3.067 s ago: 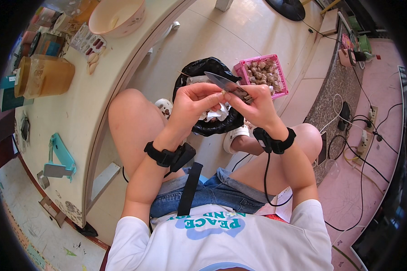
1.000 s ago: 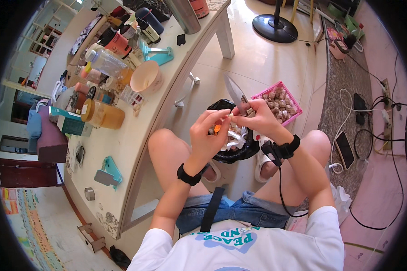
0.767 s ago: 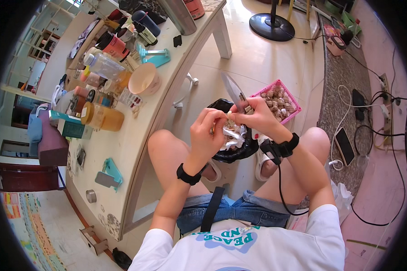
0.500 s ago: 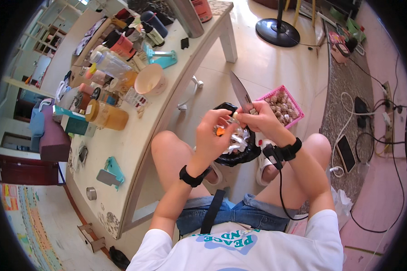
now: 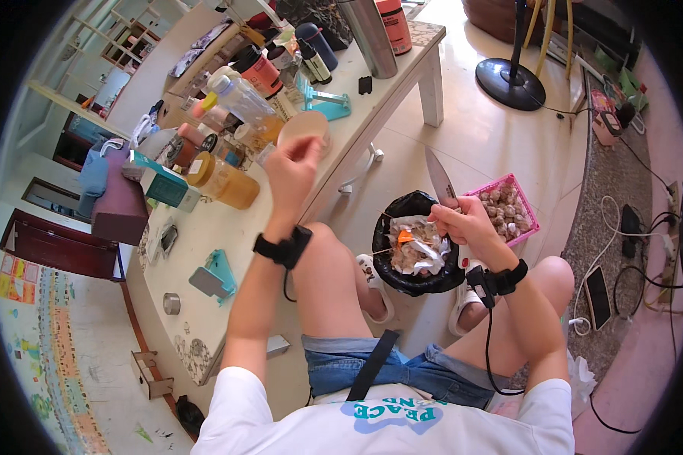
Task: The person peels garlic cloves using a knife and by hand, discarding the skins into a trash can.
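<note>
My left hand (image 5: 290,176) is raised over the table edge at the pale round bowl (image 5: 302,130), covering part of it. Its fingers look bent together and slightly blurred; whatever they hold, if anything, is hidden. My right hand (image 5: 463,221) is closed around a kitchen knife (image 5: 440,178), its blade pointing up and away from me. Below and left of that hand, a bin lined with a black bag (image 5: 413,287) stands between my feet, holding crumpled white scraps and an orange piece. Beyond my right hand sits a pink basket (image 5: 535,220) of garlic bulbs (image 5: 505,206).
On the table (image 5: 281,220) at left are a jar of amber contents (image 5: 224,180), clear bottles, a steel flask (image 5: 369,38) and teal phone stands (image 5: 218,277). A fan base (image 5: 510,83) stands ahead. At right, a phone (image 5: 599,297) and cables lie on a dark stone ledge.
My left hand has moved from beside my right hand, left and up to the bowl. My right hand keeps the knife. The view has shifted, moving the scene rightward.
</note>
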Action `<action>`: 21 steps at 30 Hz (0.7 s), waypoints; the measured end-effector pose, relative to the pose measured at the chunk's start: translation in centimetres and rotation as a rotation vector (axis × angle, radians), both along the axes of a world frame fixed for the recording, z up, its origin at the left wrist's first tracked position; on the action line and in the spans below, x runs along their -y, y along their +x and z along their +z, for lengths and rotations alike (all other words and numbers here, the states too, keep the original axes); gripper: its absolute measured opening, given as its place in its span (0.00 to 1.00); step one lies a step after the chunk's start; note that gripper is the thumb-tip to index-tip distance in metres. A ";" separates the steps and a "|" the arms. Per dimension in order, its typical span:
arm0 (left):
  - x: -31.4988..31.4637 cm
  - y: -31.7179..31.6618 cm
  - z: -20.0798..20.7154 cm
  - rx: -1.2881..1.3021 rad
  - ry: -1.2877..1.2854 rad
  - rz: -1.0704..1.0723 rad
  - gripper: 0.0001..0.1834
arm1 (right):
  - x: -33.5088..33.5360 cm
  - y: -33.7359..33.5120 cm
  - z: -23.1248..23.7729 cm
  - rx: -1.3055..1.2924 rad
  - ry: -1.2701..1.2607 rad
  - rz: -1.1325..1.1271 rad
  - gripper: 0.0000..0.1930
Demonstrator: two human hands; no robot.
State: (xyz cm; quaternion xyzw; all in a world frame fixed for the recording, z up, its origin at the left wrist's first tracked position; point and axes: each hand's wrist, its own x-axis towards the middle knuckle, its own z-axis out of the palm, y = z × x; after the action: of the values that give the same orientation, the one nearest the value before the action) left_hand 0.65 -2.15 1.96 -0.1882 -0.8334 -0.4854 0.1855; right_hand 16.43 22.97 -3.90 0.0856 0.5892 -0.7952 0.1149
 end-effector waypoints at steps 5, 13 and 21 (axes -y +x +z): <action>3.3 -3.6 1.7 0.020 -0.138 0.127 0.09 | -0.1 0.1 -0.2 -0.017 0.053 -0.013 0.11; 8.4 -2.8 -1.2 0.114 -0.748 0.113 0.10 | -0.1 0.1 0.4 -0.027 0.064 -0.007 0.11; 10.0 -3.4 -4.0 0.136 -0.781 0.147 0.07 | 0.2 0.2 0.0 -0.011 0.089 -0.029 0.10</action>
State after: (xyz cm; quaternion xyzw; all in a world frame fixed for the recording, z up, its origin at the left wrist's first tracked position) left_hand -2.72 -12.17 -2.03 -0.1518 -0.9768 -0.1290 0.0786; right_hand 16.61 22.76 -3.91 0.0946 0.6233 -0.7703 0.0962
